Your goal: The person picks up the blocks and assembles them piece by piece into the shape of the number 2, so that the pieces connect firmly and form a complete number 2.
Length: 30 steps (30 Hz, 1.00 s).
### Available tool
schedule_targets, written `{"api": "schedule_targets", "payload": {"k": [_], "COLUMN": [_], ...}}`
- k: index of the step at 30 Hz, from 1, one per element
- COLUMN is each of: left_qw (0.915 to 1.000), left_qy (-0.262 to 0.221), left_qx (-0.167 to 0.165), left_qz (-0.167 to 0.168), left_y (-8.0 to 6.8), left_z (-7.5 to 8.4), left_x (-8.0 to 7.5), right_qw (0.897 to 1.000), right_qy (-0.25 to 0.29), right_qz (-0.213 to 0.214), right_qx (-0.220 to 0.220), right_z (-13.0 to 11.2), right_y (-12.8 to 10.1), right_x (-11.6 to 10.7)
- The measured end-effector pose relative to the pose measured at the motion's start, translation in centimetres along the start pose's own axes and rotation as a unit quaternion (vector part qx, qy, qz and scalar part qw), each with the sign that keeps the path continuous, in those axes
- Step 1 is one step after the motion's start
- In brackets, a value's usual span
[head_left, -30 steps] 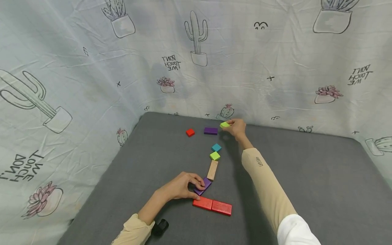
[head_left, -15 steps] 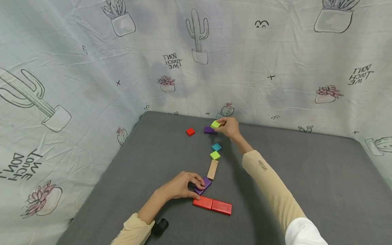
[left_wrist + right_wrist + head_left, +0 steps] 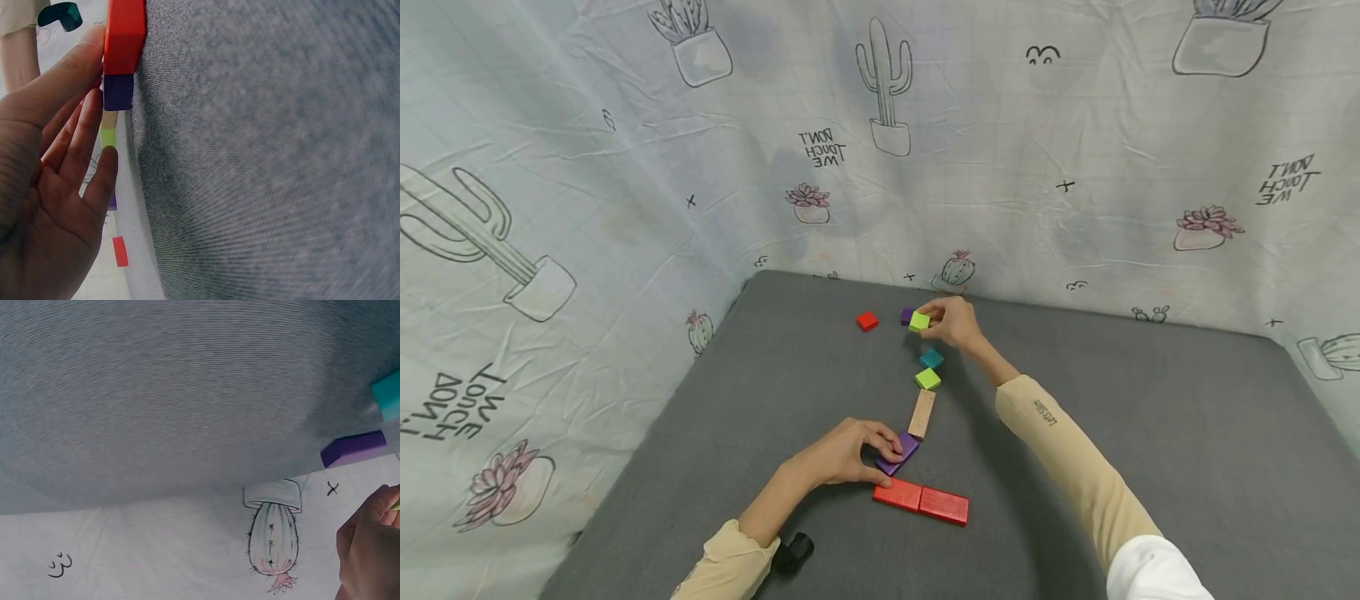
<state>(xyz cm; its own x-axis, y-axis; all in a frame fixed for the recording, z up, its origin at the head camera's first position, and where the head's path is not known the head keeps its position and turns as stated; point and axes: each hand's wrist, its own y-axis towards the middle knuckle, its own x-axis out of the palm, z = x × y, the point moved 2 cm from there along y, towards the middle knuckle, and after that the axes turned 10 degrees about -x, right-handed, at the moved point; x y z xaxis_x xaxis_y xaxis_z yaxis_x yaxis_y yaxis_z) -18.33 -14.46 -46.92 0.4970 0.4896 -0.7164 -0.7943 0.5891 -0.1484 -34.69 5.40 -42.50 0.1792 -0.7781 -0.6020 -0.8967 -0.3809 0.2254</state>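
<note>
My right hand (image 3: pixel 951 321) pinches a small green block (image 3: pixel 919 321) just above the grey mat, in front of a purple block (image 3: pixel 906 315) that it partly hides. My left hand (image 3: pixel 887 457) arches over another purple block (image 3: pixel 904 450), fingertips and thumb pinching it. That block lies in a winding row: two red blocks (image 3: pixel 921 501), then it, a wooden block (image 3: pixel 922 413), a green cube (image 3: pixel 927 379) and a teal cube (image 3: pixel 931 359). The left wrist view shows the fingers (image 3: pixel 94 125) beside the red block (image 3: pixel 125 28) and purple block (image 3: pixel 118 92). The right wrist view shows the teal cube (image 3: pixel 387 394) and far purple block (image 3: pixel 353 449).
A small red block (image 3: pixel 867 321) lies alone at the back of the grey mat (image 3: pixel 1150 433). Cactus-print cloth (image 3: pixel 625 167) hangs as walls behind and to the left. A black object (image 3: pixel 792 554) sits by my left wrist.
My right hand has carried the green block leftward and slightly nearer, from the back edge to in front of the far purple block. My left hand has stayed on its purple block.
</note>
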Motion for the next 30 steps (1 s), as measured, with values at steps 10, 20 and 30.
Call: {"api": "schedule_targets", "payload": {"k": [10, 20, 30], "left_qw": [1.0, 0.9999, 0.9998], "left_qy": [-0.001, 0.001, 0.002], "left_qx": [-0.007, -0.013, -0.019], "left_qz": [-0.002, -0.002, -0.002], "left_y": [0.0, 0.1, 0.3], "left_z": [0.0, 0.2, 0.3], "left_x": [0.1, 0.2, 0.1], "right_qw": [0.993, 0.971, 0.961], "right_qy": [-0.082, -0.158, -0.137], "right_qz": [-0.053, -0.098, -0.136], "right_qx": [-0.065, -0.149, -0.2], "right_z": [1.4, 2.1, 1.7], "right_y": [-0.4, -0.1, 0.4], "right_x": [-0.1, 0.2, 0.8]}}
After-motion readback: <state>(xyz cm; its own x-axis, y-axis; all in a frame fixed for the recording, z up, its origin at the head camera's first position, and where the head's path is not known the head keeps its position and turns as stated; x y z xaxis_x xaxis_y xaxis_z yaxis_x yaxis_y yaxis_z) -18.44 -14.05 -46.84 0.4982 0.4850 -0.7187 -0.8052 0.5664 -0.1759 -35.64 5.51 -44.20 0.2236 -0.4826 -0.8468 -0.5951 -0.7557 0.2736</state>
